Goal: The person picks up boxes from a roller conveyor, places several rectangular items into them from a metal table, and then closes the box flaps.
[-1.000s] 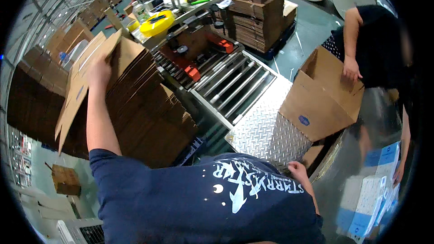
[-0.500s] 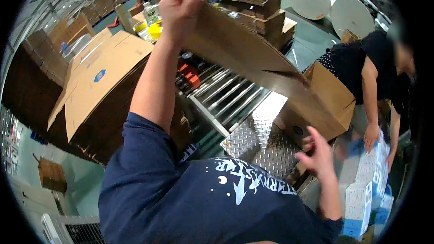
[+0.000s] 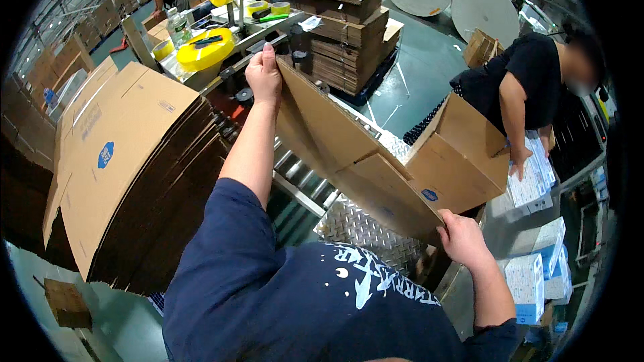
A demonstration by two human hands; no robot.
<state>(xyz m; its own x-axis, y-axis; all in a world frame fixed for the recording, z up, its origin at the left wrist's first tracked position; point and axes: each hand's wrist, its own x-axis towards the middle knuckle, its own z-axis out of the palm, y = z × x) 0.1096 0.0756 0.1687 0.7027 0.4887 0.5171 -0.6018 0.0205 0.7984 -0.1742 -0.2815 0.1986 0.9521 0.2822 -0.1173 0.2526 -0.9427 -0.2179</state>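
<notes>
A flattened cardboard box (image 3: pixel 335 141) stands on edge in front of me, slanting from upper left to lower right. My left hand (image 3: pixel 264 77) grips its far upper corner, thumb up. At the near right corner my right hand (image 3: pixel 463 236) is closed on its edge. Behind the flat box sits an opened-up cardboard box (image 3: pixel 456 154) with a blue mark on its side. Under them lie a diamond-plate metal sheet (image 3: pixel 359 231) and conveyor rollers (image 3: pixel 298 173), both partly hidden.
A tall stack of flattened boxes (image 3: pixel 134 161) stands at my left, another stack (image 3: pixel 335 33) at the back. Yellow tape rolls (image 3: pixel 206 49) lie on a bench. At the right a co-worker (image 3: pixel 537 87) bends over white-and-blue packages (image 3: pixel 530 174); more packages (image 3: pixel 524 285) lie nearer.
The flat box has come down and its near end is now in my right hand, which was free before. My left hand has lowered. The co-worker's hands have shifted, and the view has turned.
</notes>
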